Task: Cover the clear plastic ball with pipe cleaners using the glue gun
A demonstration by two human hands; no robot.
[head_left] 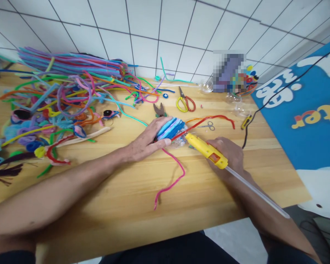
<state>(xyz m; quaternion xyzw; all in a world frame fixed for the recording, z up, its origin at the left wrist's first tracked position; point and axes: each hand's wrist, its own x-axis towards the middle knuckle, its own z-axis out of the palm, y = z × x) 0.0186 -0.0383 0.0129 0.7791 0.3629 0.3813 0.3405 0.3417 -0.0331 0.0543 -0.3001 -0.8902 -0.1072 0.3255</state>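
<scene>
My left hand (148, 141) is closed around a piece striped in blue, lilac and white pipe cleaners (172, 128), steadying it over the table. Clear plastic shows at its right end. In my right hand (228, 154) is a yellow hot glue gun (207, 149), with a long clear glue stick (258, 192) jutting from its back. The gun's nozzle points at the right end of the striped piece, touching or very close to it. A red pipe cleaner (218, 117) runs from there toward the upper right. From under my left hand a pink pipe cleaner (181, 165) trails toward me.
A heap of coloured pipe cleaners (71, 95) covers the table's left side. Beyond my hands lie pliers (159, 110), red-and-yellow scissors (185, 102) and small silver scissors (209, 126). Clear plastic balls (242, 109) and a yellow cutter (246, 121) sit right, near a black cable (246, 135).
</scene>
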